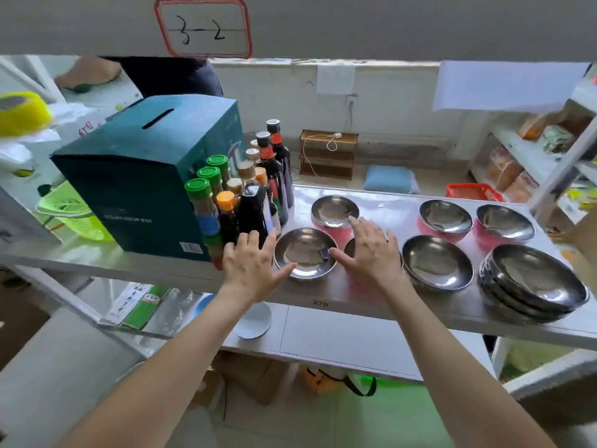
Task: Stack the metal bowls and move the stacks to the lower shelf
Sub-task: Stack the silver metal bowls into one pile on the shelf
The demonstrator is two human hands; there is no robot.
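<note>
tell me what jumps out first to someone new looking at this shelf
The shiny metal bowls spread across the steel shelf, with a stack of bowls already at its right end. Both hands, left hand and right hand, hover open either side of the front-left bowl. Left of them stand crowded sauce bottles and a big teal box.

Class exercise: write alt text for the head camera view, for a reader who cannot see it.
Two open bare hands, left hand and right hand, flank a metal bowl on a steel shelf. More bowls sit to the right, ending in a stack; sauce bottles stand left.
</note>
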